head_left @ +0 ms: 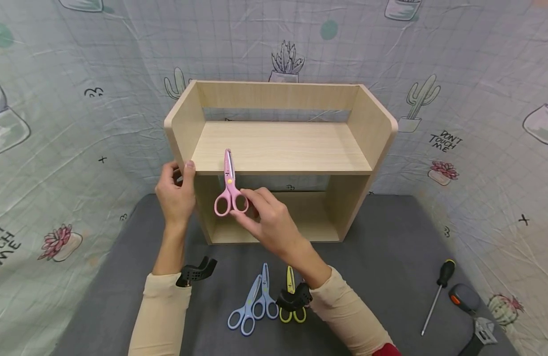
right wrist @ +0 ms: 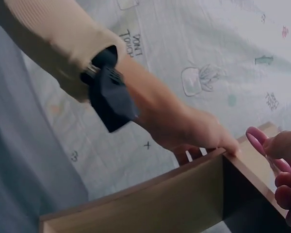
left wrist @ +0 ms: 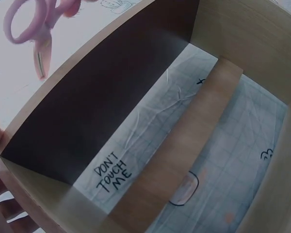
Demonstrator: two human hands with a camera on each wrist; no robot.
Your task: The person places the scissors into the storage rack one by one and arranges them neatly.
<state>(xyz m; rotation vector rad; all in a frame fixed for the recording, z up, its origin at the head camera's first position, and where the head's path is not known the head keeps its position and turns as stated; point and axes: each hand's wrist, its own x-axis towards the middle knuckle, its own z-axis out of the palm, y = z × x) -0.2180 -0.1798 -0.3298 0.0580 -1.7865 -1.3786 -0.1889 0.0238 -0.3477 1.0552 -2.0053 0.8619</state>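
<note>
The left hand (head_left: 177, 198) grips the wooden shelf (head_left: 282, 146), likely steadying it, while the right hand (head_left: 274, 220) alongside pinches pink scissors (head_left: 230, 186).

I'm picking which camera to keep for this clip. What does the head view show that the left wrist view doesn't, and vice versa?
Only the head view shows the two pairs of blue scissors, the yellow scissors, the screwdriver and the gray tabletop.

Only the left wrist view shows the middle board's dark underside.

Both share the wooden shelf, the pink scissors, part of the left hand and the printed cloth.
</note>
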